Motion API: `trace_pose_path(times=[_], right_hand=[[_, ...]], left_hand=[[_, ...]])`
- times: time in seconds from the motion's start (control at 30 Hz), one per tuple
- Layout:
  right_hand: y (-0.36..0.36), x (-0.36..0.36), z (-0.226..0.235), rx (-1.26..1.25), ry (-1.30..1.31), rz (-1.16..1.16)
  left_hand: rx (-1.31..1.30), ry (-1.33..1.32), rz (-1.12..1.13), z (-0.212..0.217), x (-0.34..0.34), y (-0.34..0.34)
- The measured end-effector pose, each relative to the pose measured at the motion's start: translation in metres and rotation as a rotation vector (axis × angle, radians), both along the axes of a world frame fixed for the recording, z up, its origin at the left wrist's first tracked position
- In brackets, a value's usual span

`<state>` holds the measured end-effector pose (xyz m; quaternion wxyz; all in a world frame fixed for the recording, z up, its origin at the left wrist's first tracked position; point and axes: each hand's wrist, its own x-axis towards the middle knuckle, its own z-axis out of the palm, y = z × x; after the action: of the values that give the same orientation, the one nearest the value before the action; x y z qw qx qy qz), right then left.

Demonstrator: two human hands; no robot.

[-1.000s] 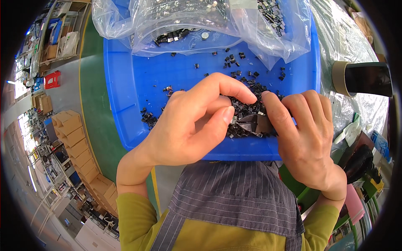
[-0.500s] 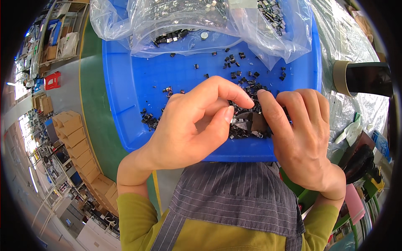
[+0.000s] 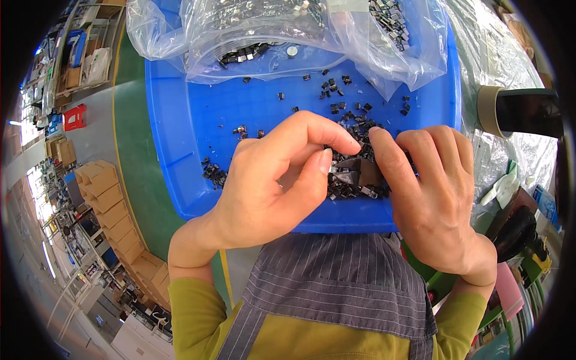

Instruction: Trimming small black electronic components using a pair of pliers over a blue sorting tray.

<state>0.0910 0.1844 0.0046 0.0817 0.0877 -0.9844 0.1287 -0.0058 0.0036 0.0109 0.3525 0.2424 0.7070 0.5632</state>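
Many sm. dark parts (image 3: 363,129) heaped loose in near side of blue tray (image 3: 222,99), w/ strays farther up & a sm. cluster at L. Over heap: L hand (image 3: 270,186), thumb & index bent twd each other, tips apart; can't tell re: a pinch behind. To its R: R hand (image 3: 433,192), index reaching fwd, thumb hidden; can't tell re: grip. Hands apart, index tips near ea. other. Betw. hands, next to R index: dark brown piece (image 3: 371,173), kind unclear, on or just above heap, can't tell which. Far end of tray: clear plastic bag (image 3: 270,36), dark & silvery parts visible thru it, round silver disc (image 3: 292,51) nr lower edge. R of tray: tan ring (image 3: 491,112) at end of dark obj. (image 3: 528,112). Below: pinstriped apron (image 3: 342,282). Off L: cardboard boxes (image 3: 111,210).
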Motion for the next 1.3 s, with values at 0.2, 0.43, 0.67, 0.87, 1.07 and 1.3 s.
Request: trace_pose_path(times=[0.2, 0.43, 0.67, 0.87, 1.07, 1.3], right_hand=[[0.0024, -0.0014, 0.0018, -0.013, -0.01, 0.022], [0.0037, -0.0008, 0.003, 0.007, 0.018, 0.063], [0.0046, -0.0013, 0.0034, 0.007, 0.042, 0.076], [0.0062, -0.0011, 0.0049, 0.024, 0.022, 0.078], [0.0047, -0.0012, 0.005, 0.038, 0.023, 0.078], [0.0015, -0.0004, 0.0072, 0.073, -0.026, 0.049]], left_hand=[[-0.021, 0.002, -0.026, 0.003, -0.0015, -0.0009], [-0.019, -0.024, -0.075, 0.0049, -0.0032, -0.0009], [0.0, 0.021, -0.1, 0.0019, -0.0035, -0.0019], [0.011, 0.034, -0.109, 0.0018, -0.0035, -0.0009], [0.01, 0.039, -0.113, 0.001, -0.0037, -0.0012], [0.015, 0.033, -0.117, -0.0016, -0.0043, -0.0019]])
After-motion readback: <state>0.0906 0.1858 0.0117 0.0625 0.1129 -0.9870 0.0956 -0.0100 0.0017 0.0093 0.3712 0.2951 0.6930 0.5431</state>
